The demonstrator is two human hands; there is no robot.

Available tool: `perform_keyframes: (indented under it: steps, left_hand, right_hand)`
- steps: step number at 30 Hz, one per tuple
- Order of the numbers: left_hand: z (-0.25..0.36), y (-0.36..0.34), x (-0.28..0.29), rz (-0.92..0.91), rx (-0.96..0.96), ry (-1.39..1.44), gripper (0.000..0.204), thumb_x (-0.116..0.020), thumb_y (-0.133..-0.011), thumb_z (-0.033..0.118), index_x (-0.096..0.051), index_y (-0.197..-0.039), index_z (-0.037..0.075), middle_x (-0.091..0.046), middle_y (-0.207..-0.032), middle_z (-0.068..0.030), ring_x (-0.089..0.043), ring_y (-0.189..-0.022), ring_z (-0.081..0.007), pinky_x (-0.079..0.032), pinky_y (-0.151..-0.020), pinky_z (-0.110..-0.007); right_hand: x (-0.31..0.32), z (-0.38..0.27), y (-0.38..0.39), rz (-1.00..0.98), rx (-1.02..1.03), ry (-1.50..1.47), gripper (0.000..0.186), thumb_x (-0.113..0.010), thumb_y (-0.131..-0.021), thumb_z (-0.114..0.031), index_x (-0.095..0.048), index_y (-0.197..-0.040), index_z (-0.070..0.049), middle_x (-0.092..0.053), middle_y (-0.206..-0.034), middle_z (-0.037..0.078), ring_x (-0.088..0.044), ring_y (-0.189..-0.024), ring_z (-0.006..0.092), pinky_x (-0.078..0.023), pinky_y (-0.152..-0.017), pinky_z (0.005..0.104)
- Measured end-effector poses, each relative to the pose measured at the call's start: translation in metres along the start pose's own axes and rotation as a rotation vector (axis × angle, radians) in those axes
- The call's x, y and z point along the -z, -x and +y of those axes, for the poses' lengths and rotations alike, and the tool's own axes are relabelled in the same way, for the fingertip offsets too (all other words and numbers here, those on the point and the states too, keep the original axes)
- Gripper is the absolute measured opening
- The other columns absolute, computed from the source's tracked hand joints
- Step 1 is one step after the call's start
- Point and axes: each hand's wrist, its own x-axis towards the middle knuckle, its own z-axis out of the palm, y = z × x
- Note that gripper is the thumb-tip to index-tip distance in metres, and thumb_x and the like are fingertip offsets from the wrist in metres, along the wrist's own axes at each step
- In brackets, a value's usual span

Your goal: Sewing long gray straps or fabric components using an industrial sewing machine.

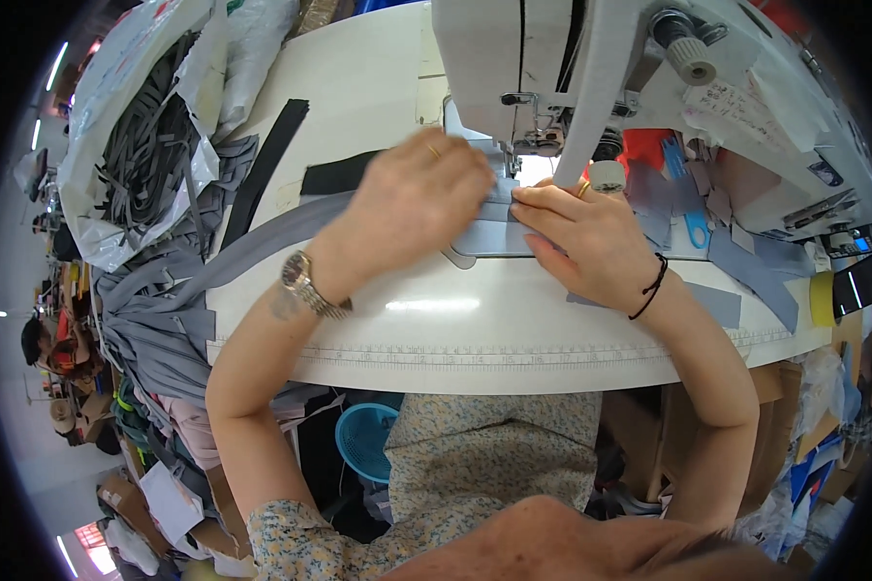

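My left hand, with a watch on its wrist, is bent over the fabric just left of the presser foot. Its fingers curl and are smeared by motion, so a hold cannot be made out. Fingers stretched and thumb apart, my right hand lies on a light grey-blue fabric piece right of the needle area of the white sewing machine. A long grey fabric strip runs from the left up to my left wrist and passes behind it.
A white bag of dark grey strips stands at the left, above a heap of grey fabric. Black strips lie on the white table. Right are fabric scraps, blue snips and yellow tape.
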Motion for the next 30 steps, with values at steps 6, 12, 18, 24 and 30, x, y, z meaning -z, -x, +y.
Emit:
perform_keyframes:
  steps: [6,12,18,24,30]
  left_hand:
    - [0.012,0.026,-0.017,-0.029,0.090,0.094,0.022,-0.069,-0.073,0.007,-0.068,-0.094,0.000,-0.069,-0.099,-0.0109,-0.067,-0.092,-0.0243,-0.058,-0.073,-0.033]
    - [0.017,0.025,-0.019,0.014,0.044,0.037,0.023,-0.069,-0.073,0.007,-0.070,-0.096,0.002,-0.071,-0.103,-0.0101,-0.067,-0.092,-0.0221,-0.058,-0.069,-0.030]
    - [0.021,0.024,-0.020,0.007,0.033,-0.001,0.020,-0.069,-0.073,0.007,-0.070,-0.093,0.002,-0.071,-0.101,-0.0099,-0.067,-0.091,-0.0221,-0.058,-0.070,-0.030]
    - [0.004,0.019,0.002,0.078,-0.003,-0.154,0.021,-0.068,-0.073,0.007,-0.070,-0.093,0.000,-0.071,-0.098,-0.0120,-0.068,-0.090,-0.0247,-0.058,-0.074,-0.034]
    - [0.029,-0.001,0.098,0.029,0.093,-0.467,0.017,-0.068,-0.078,-0.001,-0.071,-0.095,0.000,-0.072,-0.100,-0.0143,-0.070,-0.090,-0.0265,-0.057,-0.082,-0.038]
  right_hand:
    - [-0.009,0.000,0.000,0.007,-0.013,0.035,0.027,-0.070,-0.084,-0.015,-0.069,-0.110,-0.009,-0.062,-0.122,0.000,-0.066,-0.089,0.0223,-0.042,-0.091,0.0497]
    - [-0.009,0.002,0.001,0.034,-0.013,-0.008,0.025,-0.070,-0.085,-0.019,-0.068,-0.109,-0.011,-0.061,-0.120,-0.001,-0.066,-0.081,0.0208,-0.028,-0.112,0.0658]
    - [-0.004,-0.001,0.000,0.001,-0.005,-0.049,0.026,-0.072,-0.079,-0.006,-0.067,-0.104,-0.003,-0.062,-0.114,0.008,-0.062,-0.111,0.0284,-0.054,-0.083,0.0388]
    - [0.000,-0.001,-0.001,-0.028,-0.011,-0.036,0.030,-0.071,-0.080,-0.006,-0.067,-0.109,-0.003,-0.062,-0.114,0.007,-0.063,-0.108,0.0270,-0.055,-0.079,0.0370]
    - [0.003,-0.005,-0.004,-0.021,0.002,-0.028,0.033,-0.070,-0.080,-0.007,-0.067,-0.113,-0.004,-0.062,-0.118,0.006,-0.066,-0.099,0.0249,-0.055,-0.076,0.0357]
